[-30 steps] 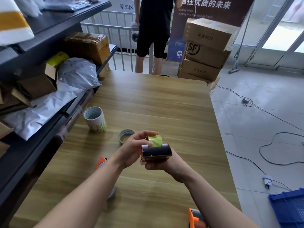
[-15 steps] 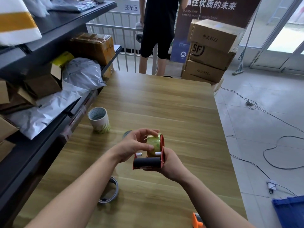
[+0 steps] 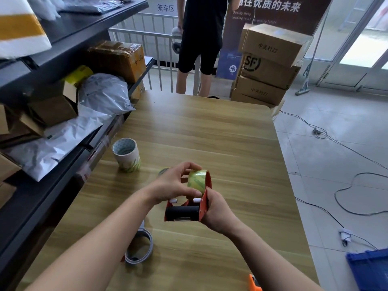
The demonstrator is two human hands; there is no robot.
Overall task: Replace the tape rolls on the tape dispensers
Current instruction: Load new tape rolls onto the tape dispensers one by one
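On the wooden table (image 3: 220, 131), a stack of tape rolls (image 3: 126, 155) stands upright at the left edge beside the shelves (image 3: 52, 185). Above the table, your right hand (image 3: 217, 214) grips the red tape dispenser (image 3: 184, 212) by its right side plate, black roller facing you. Your left hand (image 3: 174, 184) curls round the yellowish tape roll (image 3: 197, 181) sitting in the dispenser, fingers over its top, thumb at its near side.

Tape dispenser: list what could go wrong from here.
1. The tape roll may not be fully seated in the tape dispenser; if the left hand lets go, it could slip off.
2. The right hand grips near the dispenser's front edge, where a cutter could nick fingers.
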